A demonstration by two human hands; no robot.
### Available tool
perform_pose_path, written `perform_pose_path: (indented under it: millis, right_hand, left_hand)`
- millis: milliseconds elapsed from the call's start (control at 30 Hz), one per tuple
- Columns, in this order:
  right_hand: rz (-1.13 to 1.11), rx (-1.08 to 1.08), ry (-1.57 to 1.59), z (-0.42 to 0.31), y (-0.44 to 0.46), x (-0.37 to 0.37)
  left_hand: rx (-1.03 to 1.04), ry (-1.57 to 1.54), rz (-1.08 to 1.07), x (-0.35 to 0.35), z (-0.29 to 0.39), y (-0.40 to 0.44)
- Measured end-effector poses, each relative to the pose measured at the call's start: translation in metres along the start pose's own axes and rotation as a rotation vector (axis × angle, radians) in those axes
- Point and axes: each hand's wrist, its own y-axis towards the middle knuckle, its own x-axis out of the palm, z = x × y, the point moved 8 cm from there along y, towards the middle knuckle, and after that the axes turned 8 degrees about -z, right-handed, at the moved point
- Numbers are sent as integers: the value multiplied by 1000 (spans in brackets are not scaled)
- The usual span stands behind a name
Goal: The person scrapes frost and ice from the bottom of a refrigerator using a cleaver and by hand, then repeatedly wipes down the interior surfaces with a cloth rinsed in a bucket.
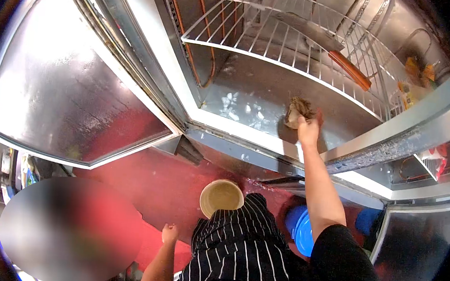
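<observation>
My right hand reaches into an open metal refrigerator cabinet and is closed on a crumpled brown rag. The rag is just above or touching the wet cabinet floor; I cannot tell which. To its left, several white ice bits lie on that floor. Above the rag, a large knife with an orange handle lies on a white wire shelf. My left hand hangs low at my side over the red floor, fingers curled, with nothing visible in it.
A cream bucket with murky liquid stands on the red floor before me. A blue bucket is by my right side. The cabinet's metal door stands open at left, another door at lower right. A blurred patch covers the lower left.
</observation>
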Motion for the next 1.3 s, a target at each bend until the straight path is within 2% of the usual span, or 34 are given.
perform_pose_path:
  millis: [33,67,100,133,200,267,333,367,400,433,467,533,600,667,700,767,800,833,900,933,1000,1067,1100,1167,1300]
  right_hand:
    - [-8,0,4,-3,4,4]
    - [-151,31,-210,-8,11,18]
    - [-293,59,-425,-12,16,31]
    - [-300,55,-421,-16,22,35]
    - [-425,219,-582,-4,31,57]
    - [-492,281,-663,15,43,88]
    - [-691,45,-621,15,56,134]
    - [-699,37,-618,9,55,142]
    - [-622,-91,-665,-10,52,146]
    - [-540,-214,-708,-24,50,146]
    - [-541,-212,-704,-23,53,145]
    - [-605,-268,-450,-27,66,145]
    - [-601,-173,-208,-25,76,148]
    - [-501,-139,127,-37,79,142]
    - [-501,-139,133,-42,78,144]
    - [-671,-229,197,-86,54,148]
    - [-755,-274,229,-107,41,148]
    - [-753,-273,233,-121,36,144]
    - [-887,-565,-418,-147,9,156]
    - [-889,-568,-415,-153,7,159]
    - [-1017,-423,-349,-156,7,174]
    - [-1043,-502,-306,-169,-2,187]
    - [-1084,-503,-365,-171,-12,201]
    - [-1105,-663,-485,-178,-35,218]
    - [-1174,-681,-531,-159,-44,255]
  left_hand:
    - [27,25,48,3,-17,3]
    - [38,20,90,-1,-17,-4]
    - [-38,-140,144,-2,-27,-18]
    - [-44,-141,149,-4,-17,-35]
    - [-231,-477,34,8,-19,-63]
    - [-220,-471,37,22,-27,-65]
    - [-204,-466,38,41,-39,-59]
    - [-98,-323,94,44,-39,-56]
    - [9,-172,146,41,-34,-56]
    - [-248,-397,-30,33,-6,-84]
    - [-249,-394,-27,31,-5,-82]
    - [-199,-127,-57,38,-8,-66]
    - [-152,-160,-35,40,-8,-63]
    - [-106,-189,-11,36,3,-66]
    - [-147,-278,-29,36,4,-68]
    - [-187,-358,-47,34,2,-69]
    - [-139,-360,-31,32,3,-67]
    - [-90,-365,-13,30,6,-65]
    - [-90,-355,-16,22,16,-73]
    - [-89,-348,-21,22,12,-72]
    - [-97,-391,-5,28,6,-71]
    - [-109,-427,7,30,1,-75]
    - [-166,-464,-45,38,-5,-78]
    - [-227,-497,-98,45,-8,-88]
    - [-190,-525,-66,52,-17,-97]
